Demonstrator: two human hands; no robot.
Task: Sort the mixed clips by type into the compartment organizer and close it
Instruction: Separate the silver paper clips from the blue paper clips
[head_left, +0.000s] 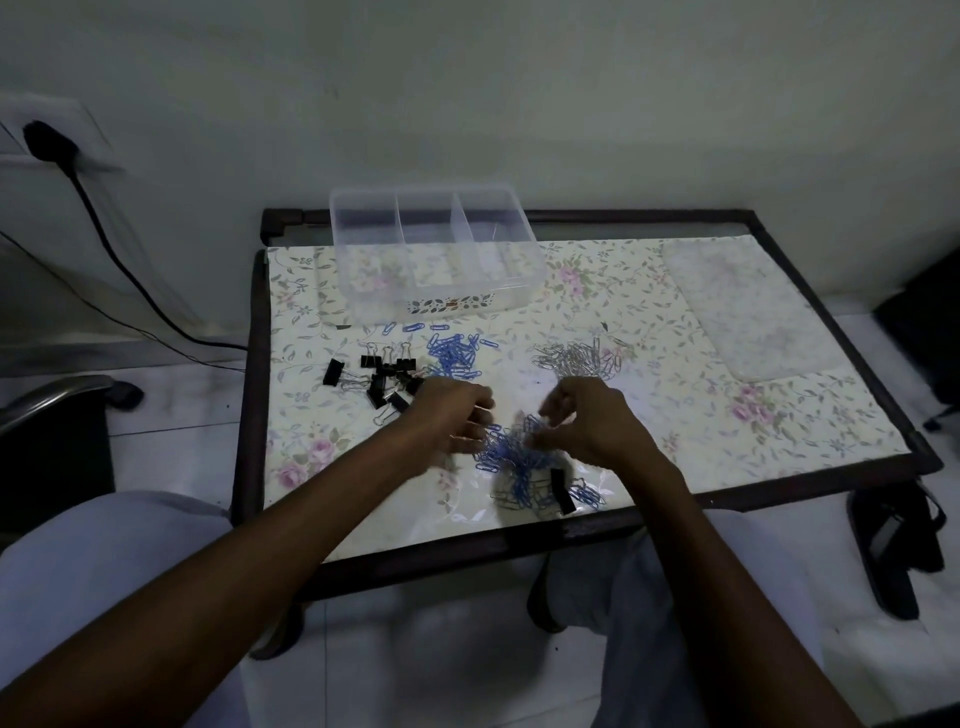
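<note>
Dim room, pale wall, tiled floor. Small dark-framed tabletop (857, 374) under a floral cloth (649, 415).

Clear organizer (436, 254) at the far edge, left of centre, open; its three compartments show nothing inside. Its lid (748, 312), frosted, lies flat at the far right, well apart from it.

Sorted heaps in a row just in front of the organizer:
- black binder clips (382, 382), left
- blue paper clips (454, 353), middle, a few strays nearer the organizer
- silver paper clips (576, 358), right

Mixed pile (524, 462) near the front edge, on a clear plastic bag (467, 509): mostly blue paper clips, some silver, one black binder clip (562, 491) at its near right.

Left hand (457, 415) at the pile's left edge, fingers curled toward it; motion blur, so I cannot tell whether the grip has hold of a clip. Right hand (587, 415) over the pile's far side, fingers curled down with their tips among the blue clips; whether it pinches one, I cannot tell. Both forearms reach in from the near edge.

Black cable (119, 265) runs from a wall plug at left down to the floor. Chair arm (47, 400) at far left. Dark bag (893, 545) on the floor at right.
</note>
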